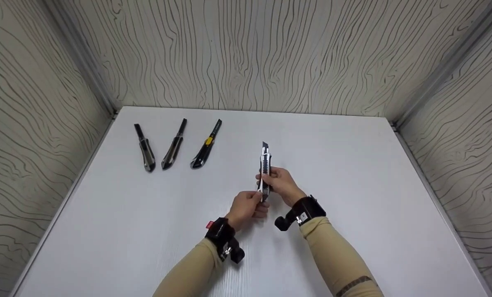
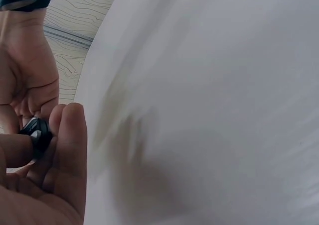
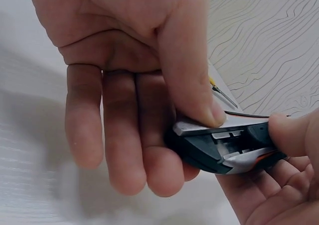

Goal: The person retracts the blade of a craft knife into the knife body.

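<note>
A silver and black snap-off utility knife (image 1: 265,163) is held over the table, its blade pointing toward the back wall. My right hand (image 1: 282,181) grips the middle of the handle, the thumb along its face. At the handle's rear end, my left hand (image 1: 248,206) pinches the knife between thumb and fingers. In the right wrist view the left hand (image 3: 124,95) has its thumb on the knife's silver edge (image 3: 199,128), while the right hand (image 3: 294,170) holds it further along. From the left wrist, only the knife's dark end (image 2: 39,135) shows between the hands.
Three more utility knives lie in a row at the back left of the white table (image 1: 353,173): a grey-handled one (image 1: 147,154), a brownish one (image 1: 173,152) and a black one with a yellow slider (image 1: 204,150). Wood-patterned walls (image 1: 237,57) enclose the table's back and sides.
</note>
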`<state>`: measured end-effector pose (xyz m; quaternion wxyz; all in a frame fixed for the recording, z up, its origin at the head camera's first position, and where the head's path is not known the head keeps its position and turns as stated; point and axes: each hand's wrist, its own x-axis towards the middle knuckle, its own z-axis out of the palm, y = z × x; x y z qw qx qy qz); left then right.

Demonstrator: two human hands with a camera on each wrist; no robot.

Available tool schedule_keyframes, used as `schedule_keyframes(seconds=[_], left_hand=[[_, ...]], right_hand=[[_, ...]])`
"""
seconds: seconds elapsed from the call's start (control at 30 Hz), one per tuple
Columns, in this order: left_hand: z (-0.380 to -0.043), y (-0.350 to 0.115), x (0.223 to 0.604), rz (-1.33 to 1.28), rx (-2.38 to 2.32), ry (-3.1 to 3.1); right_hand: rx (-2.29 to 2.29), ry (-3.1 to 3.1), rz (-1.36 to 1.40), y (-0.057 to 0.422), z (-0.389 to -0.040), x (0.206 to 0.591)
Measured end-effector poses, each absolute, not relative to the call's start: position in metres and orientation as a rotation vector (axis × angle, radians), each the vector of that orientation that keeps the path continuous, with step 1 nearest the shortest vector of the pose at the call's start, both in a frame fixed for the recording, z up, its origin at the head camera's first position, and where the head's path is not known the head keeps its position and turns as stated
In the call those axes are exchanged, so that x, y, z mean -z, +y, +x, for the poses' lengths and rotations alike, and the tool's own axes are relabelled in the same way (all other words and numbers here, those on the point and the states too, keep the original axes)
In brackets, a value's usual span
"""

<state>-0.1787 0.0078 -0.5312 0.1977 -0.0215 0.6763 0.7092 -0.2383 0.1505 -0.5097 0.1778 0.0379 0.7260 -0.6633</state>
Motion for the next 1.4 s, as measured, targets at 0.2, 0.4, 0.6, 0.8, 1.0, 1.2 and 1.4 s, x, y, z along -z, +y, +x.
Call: schedule_keyframes(seconds=[0.2, 0.4, 0.6, 0.8, 1.0, 1.2, 1.4], left_hand=[[-0.179, 0.006, 0.533, -0.041, -1.987, 1.883], [-0.177, 0.01, 0.536, -0.025, -2.045, 1.856], [-0.174, 0.014, 0.54, -0.02, -2.119, 1.756], [-0.172, 0.013, 0.541, -0.033, -2.141, 1.763], [-0.172, 0.011, 0.541, -0.045, -2.161, 1.801], [-0.173, 0.011, 0.541, -0.047, -2.144, 1.856], [-0.173, 0.011, 0.54, -0.024, -2.116, 1.932]], right_hand=[[1.865, 2.05, 0.082, 0.151, -0.237, 0.509], [1.871, 2.043, 0.066, 0.153, -0.237, 0.509], [1.883, 2.086, 0.108, 0.153, -0.237, 0.512], [1.893, 2.068, 0.102, 0.154, -0.235, 0.515], [1.924, 2.015, 0.111, 0.153, -0.234, 0.517], [1.935, 2.004, 0.148, 0.151, -0.232, 0.519], [1.943, 2.026, 0.162, 0.149, -0.23, 0.518]])
